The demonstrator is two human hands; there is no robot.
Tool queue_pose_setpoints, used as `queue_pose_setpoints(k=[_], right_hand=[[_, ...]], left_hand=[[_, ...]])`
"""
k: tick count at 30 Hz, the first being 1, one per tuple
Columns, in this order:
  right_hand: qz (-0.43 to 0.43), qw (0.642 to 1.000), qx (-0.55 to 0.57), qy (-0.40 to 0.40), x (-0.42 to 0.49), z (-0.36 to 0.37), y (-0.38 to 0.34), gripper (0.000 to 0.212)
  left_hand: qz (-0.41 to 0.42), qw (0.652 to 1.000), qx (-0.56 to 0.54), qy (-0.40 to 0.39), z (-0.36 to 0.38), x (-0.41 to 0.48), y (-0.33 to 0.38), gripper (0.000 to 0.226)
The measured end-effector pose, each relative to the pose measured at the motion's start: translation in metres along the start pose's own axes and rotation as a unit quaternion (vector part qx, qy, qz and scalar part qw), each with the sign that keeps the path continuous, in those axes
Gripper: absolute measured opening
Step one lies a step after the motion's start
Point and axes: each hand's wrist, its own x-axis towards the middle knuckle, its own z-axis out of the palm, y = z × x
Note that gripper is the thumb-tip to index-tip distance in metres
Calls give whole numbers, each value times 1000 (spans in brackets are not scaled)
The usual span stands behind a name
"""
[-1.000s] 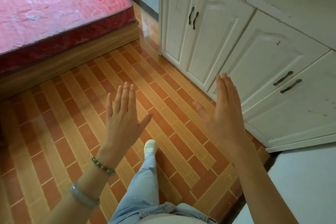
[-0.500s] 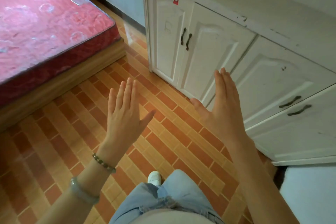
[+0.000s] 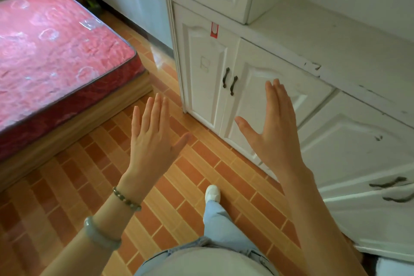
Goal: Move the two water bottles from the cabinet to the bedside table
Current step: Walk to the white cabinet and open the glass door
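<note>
Both hands are up in the middle of the frame, flat, fingers spread straight, holding nothing. The left hand (image 3: 154, 141) shows its back, with a bead bracelet (image 3: 126, 199) at the wrist and a pale bangle (image 3: 100, 234) lower down the arm. The right hand (image 3: 274, 132) is edge-on, thumb out, in front of the white cabinet (image 3: 257, 101) that fills the right side; its doors are all shut. No water bottles visible anywhere, so can't tell where they are. Upper left is a red mattress (image 3: 56, 56) in plastic wrap. A white shoe (image 3: 212, 194) stands on the orange tile floor (image 3: 67, 186) at lower centre.
</note>
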Motion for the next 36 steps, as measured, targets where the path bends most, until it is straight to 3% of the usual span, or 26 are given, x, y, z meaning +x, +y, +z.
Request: queue_pose_setpoints(k=[8, 18, 36], right_hand=[[-24, 1000, -8, 12, 139, 14, 35, 83], [-15, 1000, -12, -2, 231, 56, 53, 84], [143, 979, -106, 101, 344, 134, 12, 85]], left_hand=[[-10, 1000, 14, 21, 15, 134, 9, 86], [-17, 1000, 2, 14, 48, 237, -10, 86], [221, 973, -64, 19, 75, 444, -62, 85]])
